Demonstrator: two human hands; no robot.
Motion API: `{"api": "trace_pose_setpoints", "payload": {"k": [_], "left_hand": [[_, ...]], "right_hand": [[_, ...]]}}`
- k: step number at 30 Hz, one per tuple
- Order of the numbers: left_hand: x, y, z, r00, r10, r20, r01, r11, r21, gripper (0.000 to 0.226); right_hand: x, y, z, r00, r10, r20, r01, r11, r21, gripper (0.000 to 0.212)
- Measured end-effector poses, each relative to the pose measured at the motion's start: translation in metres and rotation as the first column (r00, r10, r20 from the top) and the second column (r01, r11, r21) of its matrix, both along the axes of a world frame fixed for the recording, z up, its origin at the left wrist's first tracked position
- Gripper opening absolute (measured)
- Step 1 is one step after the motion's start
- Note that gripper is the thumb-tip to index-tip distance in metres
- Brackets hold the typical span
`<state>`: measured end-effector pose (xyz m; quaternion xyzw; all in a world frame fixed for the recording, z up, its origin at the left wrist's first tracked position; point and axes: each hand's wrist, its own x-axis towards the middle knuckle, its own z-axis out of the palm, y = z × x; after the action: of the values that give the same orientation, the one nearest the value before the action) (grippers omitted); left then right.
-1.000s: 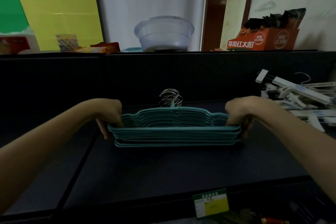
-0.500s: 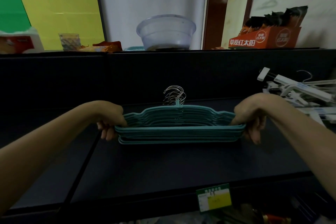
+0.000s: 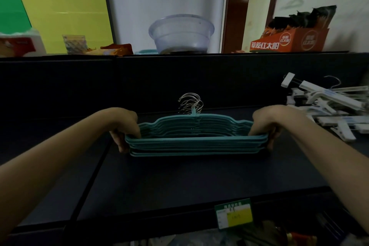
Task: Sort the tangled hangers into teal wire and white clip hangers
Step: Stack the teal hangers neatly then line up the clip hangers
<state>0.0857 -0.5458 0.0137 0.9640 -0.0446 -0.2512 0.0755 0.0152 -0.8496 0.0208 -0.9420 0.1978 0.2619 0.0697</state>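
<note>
The left hand [image 3: 124, 126] and right hand [image 3: 266, 124] each grasp one end of the teal hangers [image 3: 196, 142]; even inward pressure should align them.

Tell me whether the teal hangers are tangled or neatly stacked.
Neatly stacked: the teal hangers sit in one aligned pile, metal hooks bunched together, left hand and right hand gripping its ends.

Bare forearms, left hand [image 3: 125, 125], right hand [image 3: 266, 123]
</note>
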Motion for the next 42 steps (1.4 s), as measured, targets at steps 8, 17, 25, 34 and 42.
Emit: {"api": "trace_pose_setpoints", "payload": {"k": [8, 17, 25, 34, 42], "left_hand": [[-0.007, -0.013, 0.001, 0.994, -0.083, 0.077, 0.073, 0.990, 0.119, 0.019], [0.000, -0.007, -0.003, 0.999, 0.001, 0.053, -0.003, 0.999, 0.034, 0.018], [-0.001, -0.006, -0.003, 0.999, -0.002, 0.051, 0.005, 0.999, -0.052, 0.022], [-0.003, -0.002, -0.004, 0.994, -0.005, 0.108, 0.005, 1.000, -0.002, 0.017], [-0.001, -0.002, -0.010, 0.885, -0.292, 0.361, 0.230, 0.951, 0.206, 0.012]], "right_hand": [[-0.007, -0.002, -0.003, 0.992, 0.031, 0.123, -0.022, 0.997, -0.071, 0.023], [-0.007, -0.001, -0.003, 0.988, 0.004, 0.155, -0.002, 1.000, -0.011, 0.023], [-0.005, 0.003, -0.003, 0.981, 0.001, 0.193, -0.004, 1.000, 0.015, 0.022], [-0.005, 0.011, -0.001, 0.981, 0.062, 0.183, -0.040, 0.992, -0.122, 0.022], [-0.008, 0.014, -0.008, 0.897, 0.328, 0.297, -0.221, 0.914, -0.340, 0.012]]}}
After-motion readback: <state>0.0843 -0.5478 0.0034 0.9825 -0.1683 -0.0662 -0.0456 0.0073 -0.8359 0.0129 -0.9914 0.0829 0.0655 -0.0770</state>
